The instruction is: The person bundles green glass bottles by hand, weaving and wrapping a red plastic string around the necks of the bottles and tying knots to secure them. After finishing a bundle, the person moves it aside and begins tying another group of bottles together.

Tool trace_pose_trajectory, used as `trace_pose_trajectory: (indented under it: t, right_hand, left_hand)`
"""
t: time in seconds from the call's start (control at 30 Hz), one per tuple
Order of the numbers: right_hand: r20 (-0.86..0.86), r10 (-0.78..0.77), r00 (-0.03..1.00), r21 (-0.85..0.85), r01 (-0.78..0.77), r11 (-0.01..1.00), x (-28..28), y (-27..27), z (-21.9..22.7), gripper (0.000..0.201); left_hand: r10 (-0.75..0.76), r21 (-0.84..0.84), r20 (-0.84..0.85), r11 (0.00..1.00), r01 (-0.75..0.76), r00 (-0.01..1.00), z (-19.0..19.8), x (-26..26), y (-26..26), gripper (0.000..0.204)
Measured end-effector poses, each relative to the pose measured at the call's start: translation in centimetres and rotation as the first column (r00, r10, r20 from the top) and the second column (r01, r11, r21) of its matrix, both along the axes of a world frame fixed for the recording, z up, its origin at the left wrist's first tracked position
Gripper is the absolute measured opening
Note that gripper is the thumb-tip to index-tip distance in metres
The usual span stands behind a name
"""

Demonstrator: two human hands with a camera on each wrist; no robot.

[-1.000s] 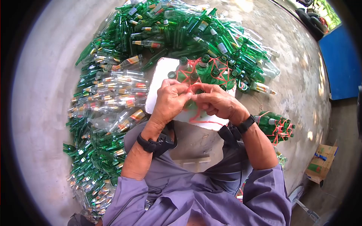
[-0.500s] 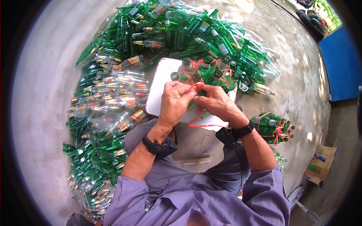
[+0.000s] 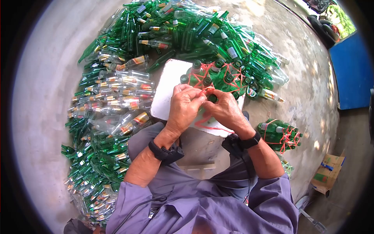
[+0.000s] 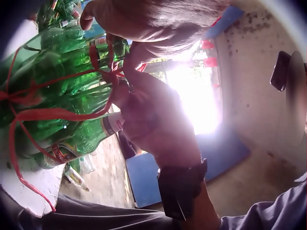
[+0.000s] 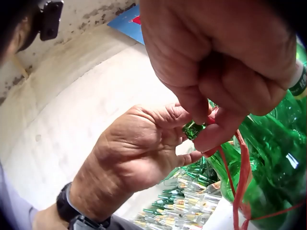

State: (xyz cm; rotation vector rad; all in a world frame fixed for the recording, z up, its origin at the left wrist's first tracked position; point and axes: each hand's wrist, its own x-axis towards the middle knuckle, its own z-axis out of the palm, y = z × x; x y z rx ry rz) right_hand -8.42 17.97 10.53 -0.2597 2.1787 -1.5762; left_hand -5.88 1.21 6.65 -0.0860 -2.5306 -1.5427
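Several green bottles (image 3: 219, 78) stand bunched on a white board, laced round their necks with red cord (image 3: 197, 80). At the near edge of the bunch, my left hand (image 3: 182, 109) and right hand (image 3: 227, 111) meet, both pinching the cord beside a bottle neck (image 3: 212, 98). In the right wrist view the fingertips of my left hand (image 5: 139, 148) and right hand (image 5: 220, 57) close on red cord (image 5: 243, 177) by a green bottle mouth (image 5: 193, 129). A loose cord end trails over the board, also visible in the left wrist view (image 4: 33, 189).
The white board (image 3: 163, 91) lies in front of the knees. Heaped bottles (image 3: 128, 93) curve round its left and far sides. Another tied bundle of green bottles (image 3: 278, 134) is on the floor at right, with a cardboard box (image 3: 328, 173) and a blue panel (image 3: 350, 70) beyond.
The bottle bunch appears slightly farther right in the head view. Both hands have shifted slightly right with it, still pinching the cord, and my right fingers have drawn in closer around the near bottle neck.
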Motion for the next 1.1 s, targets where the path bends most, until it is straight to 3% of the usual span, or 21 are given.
trace_pose_trajectory:
  t: [0.13, 0.2, 0.3, 0.37, 0.43, 0.47, 0.53, 0.73, 0.93, 1.1]
  right_hand:
    - [0.02, 0.022, 1.0, -0.027, -0.022, 0.999, -0.2, 0.2, 0.4, 0.036]
    - [0.232, -0.06, 0.971, -0.028, 0.068, 0.997, -0.4, 0.3, 1.0, 0.038]
    - [0.379, -0.098, 0.92, -0.141, 0.162, 0.977, -0.5, 0.6, 0.6, 0.039]
    - [0.411, -0.111, 0.905, -0.096, 0.164, 0.982, -0.7, 1.2, -0.2, 0.036]
    - [0.416, 0.026, 0.909, -0.353, 0.135, 0.926, -0.9, 1.5, -1.4, 0.03]
    - [0.414, 0.027, 0.91, -0.349, 0.131, 0.928, -1.1, 1.9, -1.6, 0.03]
    - [0.661, 0.097, 0.744, -0.447, 0.286, 0.848, -1.4, 1.9, -0.8, 0.023]
    - [0.703, 0.223, 0.675, -0.521, 0.275, 0.808, -2.4, 2.2, -1.1, 0.017]
    - [0.73, 0.253, 0.635, -0.514, 0.266, 0.815, -3.1, 2.4, -1.4, 0.012]
    - [0.759, 0.191, 0.622, -0.407, 0.225, 0.885, -3.8, 1.7, -0.3, 0.005]
  left_hand:
    - [-0.033, 0.035, 0.085, 0.999, 0.03, 0.996, -0.1, 0.0, -0.3, 0.012]
    - [-0.047, 0.018, 0.093, 0.999, 0.046, 0.995, 0.2, 0.1, -0.2, 0.014]
    - [-0.01, 0.032, 0.056, 0.999, 0.008, 0.998, -0.4, 0.2, -0.1, 0.015]
    - [-0.001, 0.038, 0.062, 0.999, -0.002, 0.998, -0.4, 0.2, -0.1, 0.015]
    - [0.005, 0.046, 0.066, 0.999, -0.008, 0.998, -0.2, 0.2, -0.1, 0.015]
    - [-0.002, 0.013, 0.046, 1.0, 0.002, 0.999, -0.1, 0.3, -0.2, 0.015]
    - [-0.006, -0.014, 0.023, 1.0, 0.006, 1.0, -0.1, 0.3, -0.3, 0.016]
    - [0.011, -0.046, -0.083, 0.999, -0.015, 0.996, -0.5, 0.5, -0.3, 0.015]
    - [-0.001, -0.039, -0.129, 0.999, -0.004, 0.992, -0.9, 0.6, -0.8, 0.014]
    - [-0.032, 0.15, -0.036, 0.988, 0.038, 0.999, -1.0, 0.4, -1.6, 0.015]
